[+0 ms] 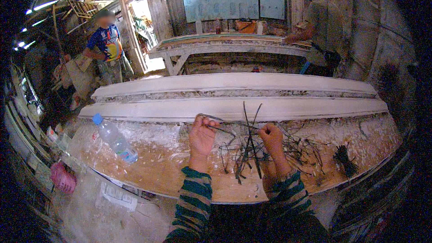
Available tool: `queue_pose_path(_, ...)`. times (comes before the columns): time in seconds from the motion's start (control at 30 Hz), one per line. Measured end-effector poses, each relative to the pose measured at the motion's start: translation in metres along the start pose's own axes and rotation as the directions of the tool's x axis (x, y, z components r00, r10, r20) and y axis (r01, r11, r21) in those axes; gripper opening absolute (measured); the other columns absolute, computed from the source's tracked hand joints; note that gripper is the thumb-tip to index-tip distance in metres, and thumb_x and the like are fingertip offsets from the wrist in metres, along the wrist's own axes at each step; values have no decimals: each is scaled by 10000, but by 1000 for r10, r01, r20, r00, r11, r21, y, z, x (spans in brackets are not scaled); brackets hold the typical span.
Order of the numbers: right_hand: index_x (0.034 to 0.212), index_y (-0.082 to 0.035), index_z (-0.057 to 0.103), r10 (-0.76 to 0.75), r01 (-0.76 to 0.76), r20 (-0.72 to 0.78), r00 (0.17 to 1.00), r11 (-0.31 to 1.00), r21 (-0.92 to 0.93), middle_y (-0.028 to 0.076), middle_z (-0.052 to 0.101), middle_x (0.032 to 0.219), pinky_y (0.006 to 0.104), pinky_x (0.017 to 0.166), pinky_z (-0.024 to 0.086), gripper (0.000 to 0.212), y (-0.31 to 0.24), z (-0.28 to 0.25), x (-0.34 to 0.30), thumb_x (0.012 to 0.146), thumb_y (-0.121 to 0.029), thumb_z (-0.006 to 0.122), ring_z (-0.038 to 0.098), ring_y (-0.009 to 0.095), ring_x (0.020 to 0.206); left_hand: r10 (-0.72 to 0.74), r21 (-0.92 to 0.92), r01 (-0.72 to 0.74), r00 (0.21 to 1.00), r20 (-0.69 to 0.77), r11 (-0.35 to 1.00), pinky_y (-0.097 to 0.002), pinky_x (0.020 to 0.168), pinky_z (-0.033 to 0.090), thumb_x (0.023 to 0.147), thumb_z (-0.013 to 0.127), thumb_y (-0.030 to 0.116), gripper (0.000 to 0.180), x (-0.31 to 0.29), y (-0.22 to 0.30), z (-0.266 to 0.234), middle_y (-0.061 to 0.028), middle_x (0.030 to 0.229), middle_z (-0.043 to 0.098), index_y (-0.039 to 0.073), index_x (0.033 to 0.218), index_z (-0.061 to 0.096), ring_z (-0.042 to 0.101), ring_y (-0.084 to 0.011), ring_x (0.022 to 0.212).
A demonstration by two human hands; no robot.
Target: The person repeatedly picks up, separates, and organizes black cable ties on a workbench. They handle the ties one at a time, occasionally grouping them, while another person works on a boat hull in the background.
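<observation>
My left hand point(202, 138) is turned palm up with its fingers curled around a thin dark strand point(216, 128). To its right, my right hand point(272, 139) pinches a dark strand between thumb and fingers. Whether both hands hold the same strand, I cannot tell. Between and below them lies a loose heap of dark strands point(246, 153), thin and stiff-looking, with a few long ones crossing and sticking up. More tangled strands point(306, 149) spread out to the right of my right hand. What the strands are made of is not clear.
A wooden table point(157, 173) dusted with white carries everything. Two long white moulded pieces point(234, 109) stretch along its far side. A clear bottle with a blue cap point(114, 138) lies at left, a dark bundle point(345, 161) at right. Two people stand beyond, near a workbench point(234, 50).
</observation>
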State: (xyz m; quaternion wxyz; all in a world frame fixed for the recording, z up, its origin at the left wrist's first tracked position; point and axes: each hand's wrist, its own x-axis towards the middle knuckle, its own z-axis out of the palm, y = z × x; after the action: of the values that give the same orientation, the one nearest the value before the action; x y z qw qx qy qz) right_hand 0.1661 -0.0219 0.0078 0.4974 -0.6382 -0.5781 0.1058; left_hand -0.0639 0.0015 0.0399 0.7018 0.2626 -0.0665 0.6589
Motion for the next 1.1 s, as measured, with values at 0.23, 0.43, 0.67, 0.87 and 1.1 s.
queue_pose_path(0.23, 610, -29, 555, -30, 38, -145, 989, 998, 55, 50, 532, 540, 278, 471, 398, 160, 25, 0, 13, 667, -173, 593, 486, 117, 487, 159, -240, -171, 985, -69, 956, -335, 754, 428, 865, 441, 194, 119, 5, 30, -17, 13, 726, 512, 98, 858, 511, 479, -128, 662)
queue_pose_path(0.43, 628, -28, 557, 118, -65, -120, 986, 924, 378, 14, 529, 578, 251, 436, 371, 142, 31, -8, 19, 709, -145, 556, 476, 98, 490, 172, -216, -178, 984, -43, 960, -331, 762, 428, 864, 445, 198, 129, 5, 31, -21, 16, 719, 517, 94, 857, 522, 479, -118, 662)
queue_pose_path(0.67, 622, -52, 527, 203, -98, -157, 966, 857, 506, -8, 467, 527, 224, 418, 314, 161, 18, -18, 21, 749, -150, 544, 402, 77, 443, 155, -247, -169, 985, -75, 954, -328, 716, 442, 863, 456, 213, 136, 7, 37, -24, 1, 716, 556, 107, 846, 540, 512, -120, 616)
queue_pose_path(0.87, 611, -96, 474, 236, -137, -40, 971, 686, 715, -39, 398, 495, 217, 415, 283, 195, 9, -24, 19, 783, -157, 542, 353, 57, 435, 74, 248, 24, 923, -377, 968, -271, 597, 446, 828, 512, 217, 131, 10, 18, -20, 6, 667, 534, 88, 810, 528, 490, -121, 554)
queue_pose_path(1.1, 623, -110, 477, 232, -145, -28, 972, 693, 707, -43, 429, 550, 206, 475, 318, 209, -8, -19, 11, 808, -185, 539, 382, 60, 483, -102, 884, 258, 966, -237, 390, -269, 623, 444, 797, 573, 229, 200, 11, -20, -34, -36, 799, 585, 62, 899, 536, 556, -154, 686)
